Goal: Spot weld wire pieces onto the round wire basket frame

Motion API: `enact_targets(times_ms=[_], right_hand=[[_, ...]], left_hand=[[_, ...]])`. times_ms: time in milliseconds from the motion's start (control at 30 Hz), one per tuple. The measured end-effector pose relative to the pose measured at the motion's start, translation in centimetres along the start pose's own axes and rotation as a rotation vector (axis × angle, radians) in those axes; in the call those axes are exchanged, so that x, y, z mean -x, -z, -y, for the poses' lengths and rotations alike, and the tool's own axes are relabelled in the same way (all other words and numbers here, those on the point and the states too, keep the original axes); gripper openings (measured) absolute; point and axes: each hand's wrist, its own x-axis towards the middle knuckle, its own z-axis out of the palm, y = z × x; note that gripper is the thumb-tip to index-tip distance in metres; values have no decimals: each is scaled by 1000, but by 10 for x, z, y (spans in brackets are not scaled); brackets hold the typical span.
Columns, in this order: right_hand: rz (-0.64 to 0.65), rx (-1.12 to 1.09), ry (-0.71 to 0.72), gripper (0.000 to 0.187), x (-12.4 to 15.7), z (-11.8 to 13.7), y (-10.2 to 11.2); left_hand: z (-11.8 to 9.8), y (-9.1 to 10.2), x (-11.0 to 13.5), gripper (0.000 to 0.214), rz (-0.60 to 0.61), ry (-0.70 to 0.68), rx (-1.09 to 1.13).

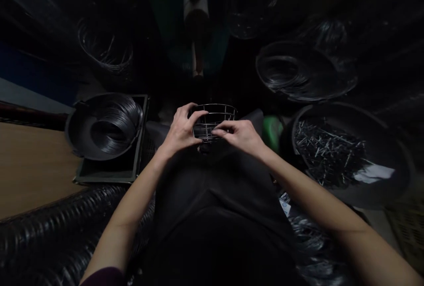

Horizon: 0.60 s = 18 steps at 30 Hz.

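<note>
A small round wire basket (221,112), made of thin metal rings joined by upright wires, is held up in front of my lap. My left hand (183,128) grips its left side, with thumb and fingers curled around the rings. On the near right side, my right hand (239,135) pinches with thumb and forefinger at the wires. Whether a separate short wire sits in that pinch I cannot make out. Beyond the basket, a machine's rod-like end (198,63) points down toward it.
On the left, a black basin (74,133) with wire rings stands over a crate (143,144). Another basin (331,96) with rings is at the far right. A large tub (394,167) nearer holds short wire pieces (327,151). Stacked wire work (49,228) lies at lower left.
</note>
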Motion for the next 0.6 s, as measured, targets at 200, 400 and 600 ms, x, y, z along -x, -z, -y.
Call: enact_targets(times_ms=[200, 400, 600], right_hand=[[-98, 338, 401, 30, -15, -2, -8], [-44, 360, 356, 30, -40, -4, -2], [-53, 612, 389, 29, -47, -10, -14]], left_hand=[[27, 14, -8, 76, -108, 91, -40], [31, 19, -18, 74, -72, 74, -6], [34, 15, -27, 75, -95, 91, 114]])
